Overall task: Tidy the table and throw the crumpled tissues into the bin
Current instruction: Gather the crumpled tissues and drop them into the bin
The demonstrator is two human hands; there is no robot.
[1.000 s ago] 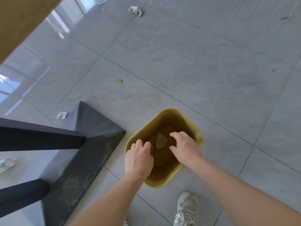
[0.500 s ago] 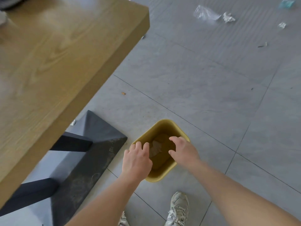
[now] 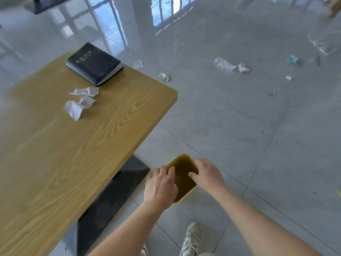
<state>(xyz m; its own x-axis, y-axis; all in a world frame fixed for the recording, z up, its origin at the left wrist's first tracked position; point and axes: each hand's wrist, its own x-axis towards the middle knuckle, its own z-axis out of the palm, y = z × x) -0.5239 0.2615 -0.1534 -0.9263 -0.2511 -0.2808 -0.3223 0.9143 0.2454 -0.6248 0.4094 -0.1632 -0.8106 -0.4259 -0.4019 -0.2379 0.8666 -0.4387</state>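
Both hands gripping bin [image 3: 181,179] rim, left hand [image 3: 160,185], right hand [image 3: 206,175], fingers curled inside

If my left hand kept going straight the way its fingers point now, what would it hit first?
Probably the wooden table. The left hand grips the near-left rim of the yellow bin, fingers pointing up and away. Just beyond them, in this view, is the table's edge, though depth is unclear and it may pass below.
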